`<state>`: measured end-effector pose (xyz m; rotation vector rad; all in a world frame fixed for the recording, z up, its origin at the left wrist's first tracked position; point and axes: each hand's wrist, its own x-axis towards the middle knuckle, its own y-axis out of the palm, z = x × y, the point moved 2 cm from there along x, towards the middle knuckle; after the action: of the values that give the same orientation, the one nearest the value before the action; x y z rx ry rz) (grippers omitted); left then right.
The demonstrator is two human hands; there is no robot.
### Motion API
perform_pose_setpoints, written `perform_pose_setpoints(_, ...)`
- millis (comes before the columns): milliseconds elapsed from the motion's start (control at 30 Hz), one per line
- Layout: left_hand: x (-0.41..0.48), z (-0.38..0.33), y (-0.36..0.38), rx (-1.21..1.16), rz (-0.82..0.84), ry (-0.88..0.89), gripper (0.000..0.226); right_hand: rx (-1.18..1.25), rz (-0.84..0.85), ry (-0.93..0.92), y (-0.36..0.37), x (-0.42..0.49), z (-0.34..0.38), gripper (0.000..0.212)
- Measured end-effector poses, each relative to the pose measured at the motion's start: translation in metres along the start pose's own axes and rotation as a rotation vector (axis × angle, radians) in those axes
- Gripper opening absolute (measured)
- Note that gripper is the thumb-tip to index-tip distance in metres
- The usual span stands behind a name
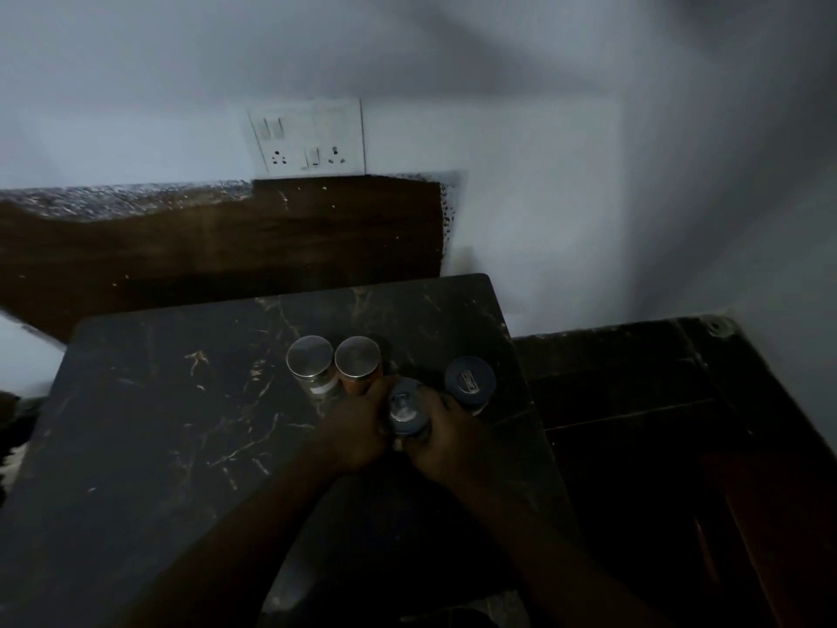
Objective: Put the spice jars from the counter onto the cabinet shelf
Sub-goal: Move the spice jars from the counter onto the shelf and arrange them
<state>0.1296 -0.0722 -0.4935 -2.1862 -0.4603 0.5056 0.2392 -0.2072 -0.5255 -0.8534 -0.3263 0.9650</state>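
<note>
Jar (406, 406) stands upright on the counter (181, 423) between both hands, left hand (358, 428) and right hand (446, 435) grasping its sides; three jars stand just behind.

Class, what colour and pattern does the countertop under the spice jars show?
Dark, near-black countertop with pale marble-like veins, seen in the head view.

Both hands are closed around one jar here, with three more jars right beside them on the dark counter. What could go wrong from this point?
1. The left hand and right hand clasp the dark-lidded jar right beside the orange jar; lifting carelessly might knock it into the clear jar.
2. The second dark-lidded jar stands near the counter edge, so a nudge could send it off.
3. The scene is dim, making misjudged grips likelier.
</note>
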Motion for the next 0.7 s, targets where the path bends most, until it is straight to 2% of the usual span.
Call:
perform_pose_setpoints(167,-0.026,0.018,-0.054,-0.090,-0.080,0.012,0.081,0.081,-0.093,-0.110,-0.010,0.016,0.047,0.066)
perform_pose_setpoints(300,-0.044,0.022,-0.104,-0.154,-0.264,0.015,0.076,0.131,-0.199,-0.217,-0.030,0.027,0.098,0.063)
perform_pose_setpoints(500,-0.074,0.005,-0.179,-0.248,-0.560,0.180,0.073,0.332,-0.297,-0.398,-0.072,0.033,0.177,0.061)
perform_pose_setpoints(700,-0.105,-0.015,-0.280,-0.238,-0.802,0.300,0.064,0.493,-0.338,-0.583,-0.119,0.053,0.279,0.066)
